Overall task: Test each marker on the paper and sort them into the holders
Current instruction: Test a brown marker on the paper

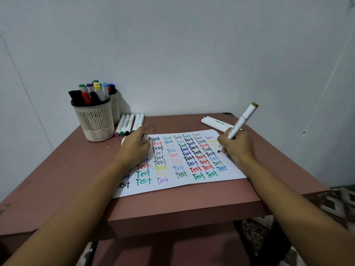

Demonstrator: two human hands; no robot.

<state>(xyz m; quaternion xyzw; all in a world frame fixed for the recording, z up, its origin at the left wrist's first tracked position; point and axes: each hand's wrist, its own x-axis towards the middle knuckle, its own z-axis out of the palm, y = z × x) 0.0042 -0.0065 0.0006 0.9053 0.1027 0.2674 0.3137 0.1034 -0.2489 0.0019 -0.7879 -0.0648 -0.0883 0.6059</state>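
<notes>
Right hand [235, 146]: grasps white marker [242, 120] pen-fashion, tip on paper [184, 182], right side; tail tilted up.
Left hand [134, 145]: knuckles up on paper's left part; fingers curled, perhaps round a cap [146, 137], cannot tell.

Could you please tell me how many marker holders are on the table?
2: the front holder at the far left, and the second holder right behind it, mostly hidden.

This looks like a plain room in a home. A small reddish-brown table [57, 179] lies under the left hand [134, 148] and right hand [236, 146]. A bare pale wall [192, 54] stands beyond them, with patterned floor tiles [336, 204] to their right.
</notes>
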